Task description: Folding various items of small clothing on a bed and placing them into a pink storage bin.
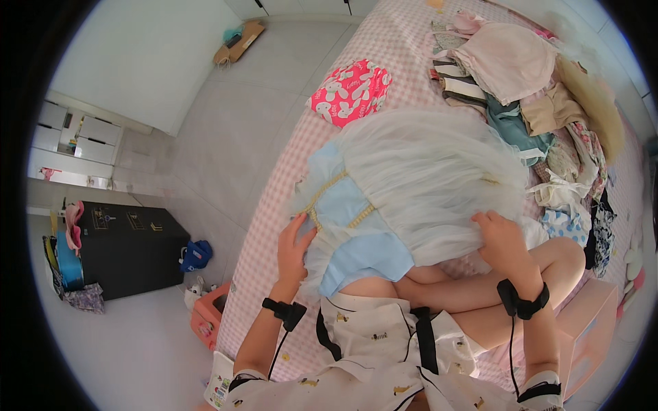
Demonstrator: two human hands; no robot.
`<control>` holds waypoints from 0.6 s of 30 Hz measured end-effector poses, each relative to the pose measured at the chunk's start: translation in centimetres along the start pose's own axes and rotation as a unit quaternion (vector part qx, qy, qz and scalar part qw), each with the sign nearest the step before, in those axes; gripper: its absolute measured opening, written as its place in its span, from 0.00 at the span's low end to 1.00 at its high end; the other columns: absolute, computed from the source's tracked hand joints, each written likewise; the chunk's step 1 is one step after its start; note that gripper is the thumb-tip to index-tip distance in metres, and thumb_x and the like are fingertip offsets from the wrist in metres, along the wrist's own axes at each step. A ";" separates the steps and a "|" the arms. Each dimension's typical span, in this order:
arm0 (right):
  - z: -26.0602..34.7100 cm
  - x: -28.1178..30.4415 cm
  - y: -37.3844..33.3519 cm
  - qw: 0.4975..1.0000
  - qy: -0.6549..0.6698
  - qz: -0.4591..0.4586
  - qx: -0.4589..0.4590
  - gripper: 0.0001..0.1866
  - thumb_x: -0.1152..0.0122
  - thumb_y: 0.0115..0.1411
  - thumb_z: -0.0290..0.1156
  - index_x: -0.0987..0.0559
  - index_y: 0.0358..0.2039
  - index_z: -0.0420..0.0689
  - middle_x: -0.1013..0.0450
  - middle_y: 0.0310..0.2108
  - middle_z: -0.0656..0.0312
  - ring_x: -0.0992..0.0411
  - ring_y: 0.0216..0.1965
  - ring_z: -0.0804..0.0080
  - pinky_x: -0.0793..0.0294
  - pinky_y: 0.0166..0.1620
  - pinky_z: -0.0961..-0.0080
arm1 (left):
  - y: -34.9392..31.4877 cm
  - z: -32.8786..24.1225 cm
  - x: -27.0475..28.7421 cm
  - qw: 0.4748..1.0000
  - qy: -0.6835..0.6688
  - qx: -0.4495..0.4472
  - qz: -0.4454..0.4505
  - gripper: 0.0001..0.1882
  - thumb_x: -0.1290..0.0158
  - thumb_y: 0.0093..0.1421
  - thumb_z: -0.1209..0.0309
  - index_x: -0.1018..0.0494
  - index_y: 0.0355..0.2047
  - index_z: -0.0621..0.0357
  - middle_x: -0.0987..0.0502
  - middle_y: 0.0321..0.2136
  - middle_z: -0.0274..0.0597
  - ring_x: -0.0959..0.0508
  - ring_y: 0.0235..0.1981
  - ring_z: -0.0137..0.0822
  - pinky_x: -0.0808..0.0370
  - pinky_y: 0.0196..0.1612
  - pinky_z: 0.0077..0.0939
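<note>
A child's dress (344, 198) lies spread across my lap and the bed, its light blue bodice trimmed in gold to the left. Its pale, sheer tulle skirt (445, 178) fans out to the right. My left hand (293, 248) rests at the bodice's left edge, fingers apart and touching the gold-trimmed fabric. On the skirt near its hem is my right hand (506, 241), with fingers extended over the tulle; the underside of that hand is hidden. Black straps with cables circle both wrists.
Clothes in a heap (510, 61) cover the far right of the checked pink bed (274, 226). A bright pink bunny-print item (351, 92) lies beyond the dress. A pink box (586, 335) stands by my right knee. A black cabinet (130, 246) stands left on the floor.
</note>
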State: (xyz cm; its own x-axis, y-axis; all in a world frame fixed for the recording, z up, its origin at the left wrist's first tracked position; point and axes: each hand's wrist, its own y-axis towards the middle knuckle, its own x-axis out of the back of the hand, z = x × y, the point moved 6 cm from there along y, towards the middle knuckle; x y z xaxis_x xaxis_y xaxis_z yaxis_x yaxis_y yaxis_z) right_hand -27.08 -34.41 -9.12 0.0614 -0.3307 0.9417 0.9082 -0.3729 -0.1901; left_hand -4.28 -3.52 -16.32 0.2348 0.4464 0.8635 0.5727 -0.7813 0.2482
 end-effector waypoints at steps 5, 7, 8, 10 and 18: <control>-2.3 0.8 2.5 0.992 -0.087 -0.049 -0.080 0.23 0.47 0.42 0.20 0.29 0.44 0.41 0.27 0.27 0.52 0.26 0.29 0.56 0.28 0.30 0.62 | 4.4 -1.9 4.1 0.995 -0.088 0.013 -0.046 0.17 0.46 0.49 0.70 0.28 0.41 0.60 0.27 0.47 0.48 0.30 0.49 0.49 0.37 0.55 0.36; -4.7 2.8 4.5 0.965 0.153 -0.102 -0.190 0.23 0.49 0.48 0.25 0.30 0.49 0.42 0.25 0.28 0.53 0.24 0.30 0.60 0.26 0.30 0.65 | 6.8 -1.6 5.9 0.990 -0.123 0.049 -0.038 0.18 0.47 0.50 0.69 0.28 0.41 0.62 0.26 0.44 0.51 0.28 0.46 0.51 0.35 0.53 0.36; -5.7 3.7 5.7 0.883 0.384 -0.094 -0.251 0.22 0.50 0.53 0.28 0.31 0.51 0.43 0.24 0.28 0.54 0.23 0.31 0.62 0.26 0.31 0.66 | 8.2 -1.1 6.8 0.987 -0.139 0.066 -0.045 0.18 0.48 0.51 0.70 0.29 0.42 0.64 0.25 0.41 0.54 0.27 0.43 0.52 0.33 0.50 0.35; -7.3 4.7 7.7 0.726 0.656 -0.113 -0.173 0.19 0.56 0.61 0.35 0.32 0.52 0.44 0.24 0.35 0.56 0.24 0.38 0.65 0.25 0.37 0.65 | 12.3 -2.0 8.5 0.986 -0.134 0.029 -0.089 0.18 0.52 0.53 0.70 0.30 0.43 0.67 0.25 0.37 0.57 0.25 0.37 0.51 0.30 0.45 0.32; -9.3 25.7 0.2 0.639 0.383 -0.665 0.057 0.15 0.53 0.62 0.30 0.29 0.47 0.37 0.29 0.43 0.56 0.30 0.46 0.68 0.32 0.50 0.71 | 22.8 -13.1 17.3 0.893 -0.441 0.069 -0.046 0.15 0.56 0.56 0.78 0.30 0.44 0.67 0.23 0.37 0.42 0.25 0.38 0.32 0.30 0.44 0.24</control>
State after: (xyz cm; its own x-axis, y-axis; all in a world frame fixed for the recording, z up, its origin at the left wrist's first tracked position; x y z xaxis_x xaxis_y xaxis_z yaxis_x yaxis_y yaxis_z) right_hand -29.19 -51.10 12.49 -0.9766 -0.1300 -0.1712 -0.0273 -0.7149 0.6987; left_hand 2.53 -19.37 10.00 0.6743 0.7243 0.1438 0.6992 -0.6889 0.1913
